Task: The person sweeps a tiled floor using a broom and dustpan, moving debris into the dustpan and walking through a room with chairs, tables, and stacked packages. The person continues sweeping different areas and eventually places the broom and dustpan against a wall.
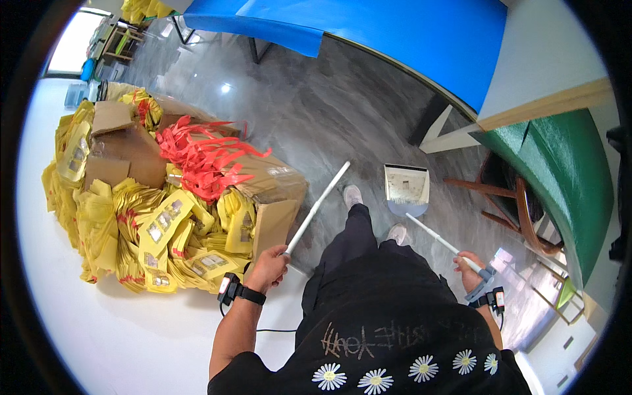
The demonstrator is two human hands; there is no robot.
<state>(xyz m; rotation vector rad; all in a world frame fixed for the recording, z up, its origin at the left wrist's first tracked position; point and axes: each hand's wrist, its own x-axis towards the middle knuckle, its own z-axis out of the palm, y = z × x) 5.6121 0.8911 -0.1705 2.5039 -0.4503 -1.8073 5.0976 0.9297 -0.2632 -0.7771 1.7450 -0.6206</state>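
Note:
My left hand (268, 268) is closed around a white pole (319, 207), which slants away to the upper right over the floor. No brush shows on the pole, so I cannot tell its full kind. My right hand (469, 268) grips the long white handle of a dustpan (407, 185), near the handle's grey end piece. The dustpan is cream with a grey toothed edge and lies on the floor just ahead of my feet. Dark specks show inside it.
Left of me, cardboard boxes (280, 210) sit among heaps of yellow packets (164, 224) and red ribbons (204, 155). A blue-covered table (408, 39) spans the far side. To the right are a green-topped table (559, 178) and a wooden chair (526, 214).

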